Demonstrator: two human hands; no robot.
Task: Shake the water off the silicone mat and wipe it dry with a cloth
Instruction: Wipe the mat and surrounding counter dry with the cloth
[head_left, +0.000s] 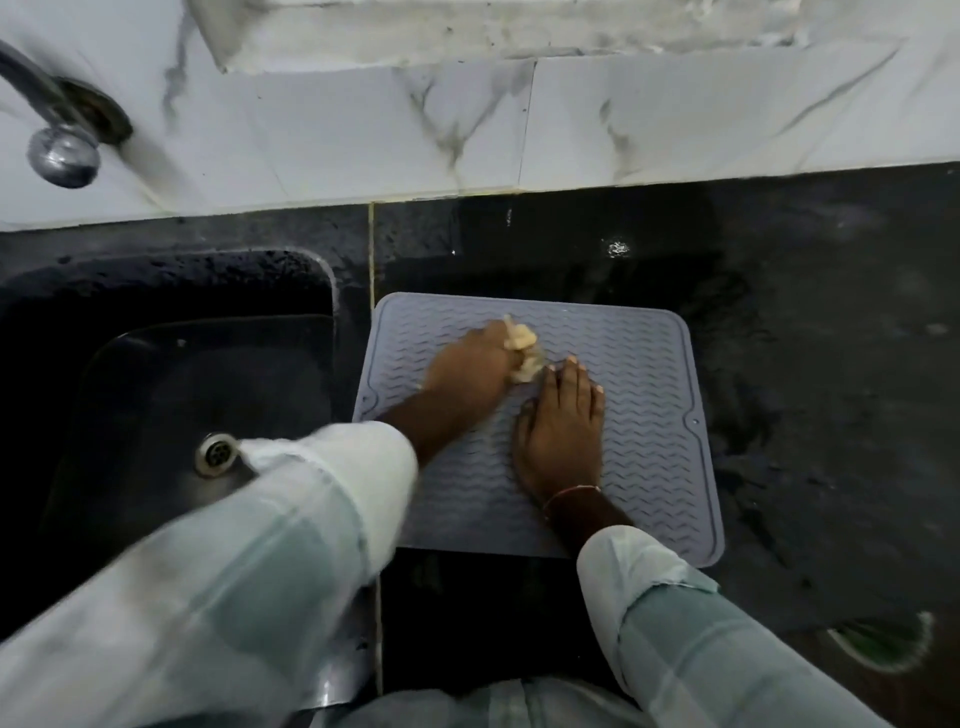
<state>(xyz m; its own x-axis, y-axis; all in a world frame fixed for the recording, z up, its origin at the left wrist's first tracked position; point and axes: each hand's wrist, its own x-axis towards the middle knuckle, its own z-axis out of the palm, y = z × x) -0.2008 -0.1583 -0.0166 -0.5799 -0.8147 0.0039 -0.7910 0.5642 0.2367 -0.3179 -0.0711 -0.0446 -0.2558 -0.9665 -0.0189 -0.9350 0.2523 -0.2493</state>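
Note:
A grey silicone mat (639, 415) with wavy ridges lies flat on the dark wet counter, right of the sink. My left hand (467, 371) grips a bunched pale yellow cloth (522, 345) and holds it against the mat's upper middle. Flat on the mat beside it, my right hand (563, 421) presses down with straight fingers, their tips almost touching the cloth.
A dark sink (171, 395) with a metal drain (215, 453) sits directly left of the mat. A metal tap (62, 150) juts from the white marble wall tiles at the upper left. The black counter (831, 312) extends to the right, wet and glossy.

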